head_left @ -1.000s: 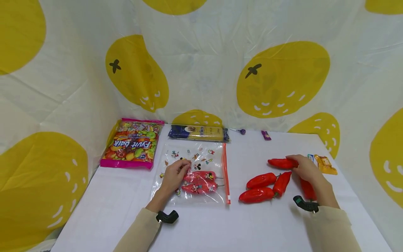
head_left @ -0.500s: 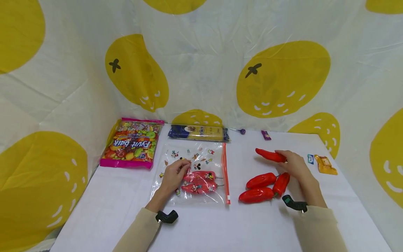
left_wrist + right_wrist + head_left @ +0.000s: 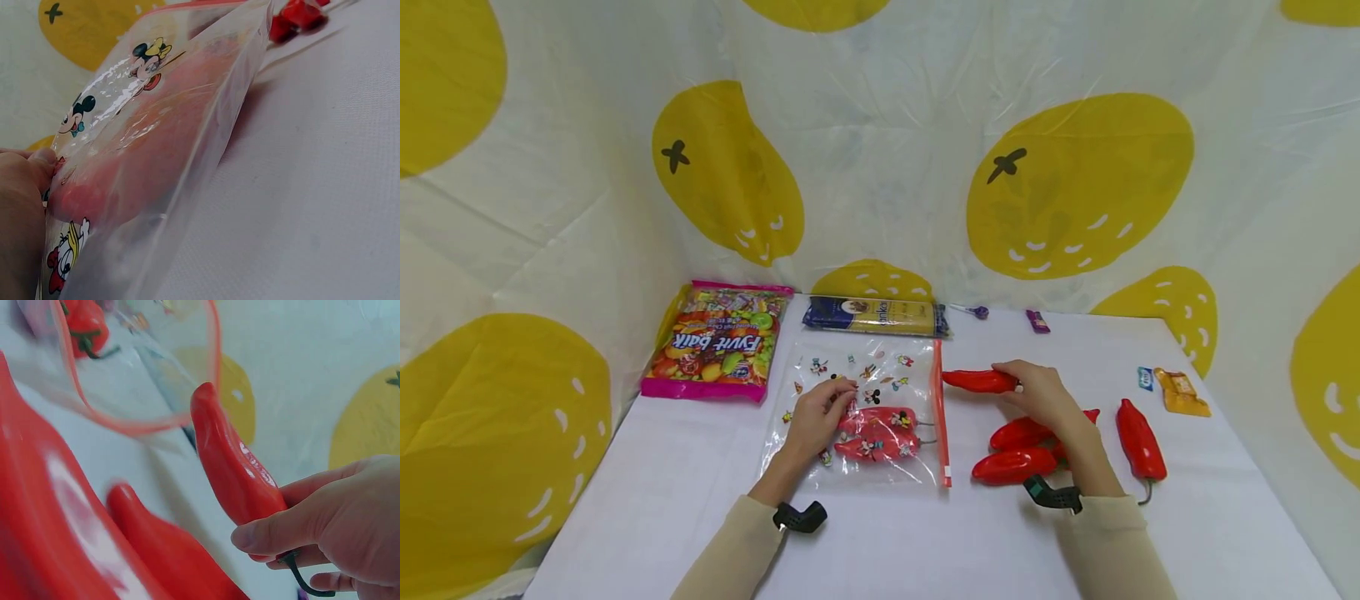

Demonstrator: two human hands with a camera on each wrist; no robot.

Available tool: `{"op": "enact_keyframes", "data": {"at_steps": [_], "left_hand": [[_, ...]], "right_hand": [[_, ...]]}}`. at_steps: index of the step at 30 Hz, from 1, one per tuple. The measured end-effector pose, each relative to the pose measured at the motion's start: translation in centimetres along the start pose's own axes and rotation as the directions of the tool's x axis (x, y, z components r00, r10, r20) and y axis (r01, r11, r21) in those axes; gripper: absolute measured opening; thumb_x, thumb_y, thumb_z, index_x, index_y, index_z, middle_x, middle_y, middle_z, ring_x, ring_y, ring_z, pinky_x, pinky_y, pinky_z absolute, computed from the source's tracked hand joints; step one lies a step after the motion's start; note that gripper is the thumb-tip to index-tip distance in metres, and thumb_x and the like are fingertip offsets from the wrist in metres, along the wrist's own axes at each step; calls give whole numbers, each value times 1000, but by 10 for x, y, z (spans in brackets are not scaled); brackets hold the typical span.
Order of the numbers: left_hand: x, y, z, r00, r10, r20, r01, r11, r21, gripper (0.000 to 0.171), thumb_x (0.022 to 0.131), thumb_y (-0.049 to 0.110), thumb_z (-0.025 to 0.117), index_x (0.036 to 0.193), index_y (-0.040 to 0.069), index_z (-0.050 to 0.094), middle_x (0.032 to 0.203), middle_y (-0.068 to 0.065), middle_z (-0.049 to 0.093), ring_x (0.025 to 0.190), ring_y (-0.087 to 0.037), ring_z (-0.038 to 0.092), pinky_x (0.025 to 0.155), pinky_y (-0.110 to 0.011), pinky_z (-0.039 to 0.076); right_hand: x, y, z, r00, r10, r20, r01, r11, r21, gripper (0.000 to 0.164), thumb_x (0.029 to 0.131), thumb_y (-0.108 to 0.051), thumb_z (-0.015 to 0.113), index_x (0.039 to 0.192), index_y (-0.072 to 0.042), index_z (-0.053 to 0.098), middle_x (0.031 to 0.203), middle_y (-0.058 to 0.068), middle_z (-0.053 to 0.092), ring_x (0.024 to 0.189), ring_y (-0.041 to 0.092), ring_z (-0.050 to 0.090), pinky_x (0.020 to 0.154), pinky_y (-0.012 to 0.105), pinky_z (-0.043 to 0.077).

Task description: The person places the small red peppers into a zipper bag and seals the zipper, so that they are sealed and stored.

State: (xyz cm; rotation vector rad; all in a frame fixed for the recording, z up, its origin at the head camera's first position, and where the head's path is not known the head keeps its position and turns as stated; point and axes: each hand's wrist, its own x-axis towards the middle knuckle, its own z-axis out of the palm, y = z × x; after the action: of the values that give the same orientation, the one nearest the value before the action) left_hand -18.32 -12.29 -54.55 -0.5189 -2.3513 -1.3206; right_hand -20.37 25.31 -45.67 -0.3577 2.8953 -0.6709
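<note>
Pinches a pepper [image 3: 234,462] by its stem end in the right grip [image 3: 350,519], near loose peppers [image 3: 169,544] and the clear, red-rimmed bag [image 3: 134,427].

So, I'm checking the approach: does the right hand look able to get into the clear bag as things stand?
Likely yes: the left hand pinches the clear bag, its red-rimmed mouth gapes toward the right hand, and nothing visible stands between the held red pepper and that opening.
</note>
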Motion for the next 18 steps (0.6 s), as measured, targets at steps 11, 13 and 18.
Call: {"op": "enact_keyframes", "data": {"at_steps": [11, 13, 18], "left_hand": [[0, -3, 1, 1000, -4, 3, 4, 1000, -4, 16, 92, 27, 60, 103, 19, 67, 108, 2, 69, 106, -15, 64, 93, -31, 52], [0, -3, 1, 1000, -5, 7, 5, 1000, -3, 15, 92, 27, 60, 103, 19, 67, 108, 2, 69, 106, -15, 64, 93, -31, 52], [0, -3, 1, 1000, 1, 4, -1, 1000, 2, 15, 92, 27, 60, 102, 19, 67, 109, 2, 70, 109, -16, 64, 95, -32, 51]], "right_hand": [[15, -42, 35, 997, -69, 26, 69, 997, 18, 54, 83, -21, 72, 133, -16, 53, 127, 6, 61, 117, 27, 55, 95, 48, 50], [18, -46, 40, 995, -96, 14, 96, 995, 32, 52, 82, -21, 72, 131, -15, 55, 125, 6, 62, 115, 26, 56, 94, 47, 51], [23, -56, 50, 989, -144, -25, 146, 986, 86, 46, 82, -20, 73, 125, -11, 59, 120, 8, 63, 110, 24, 59, 95, 44, 51]]}}
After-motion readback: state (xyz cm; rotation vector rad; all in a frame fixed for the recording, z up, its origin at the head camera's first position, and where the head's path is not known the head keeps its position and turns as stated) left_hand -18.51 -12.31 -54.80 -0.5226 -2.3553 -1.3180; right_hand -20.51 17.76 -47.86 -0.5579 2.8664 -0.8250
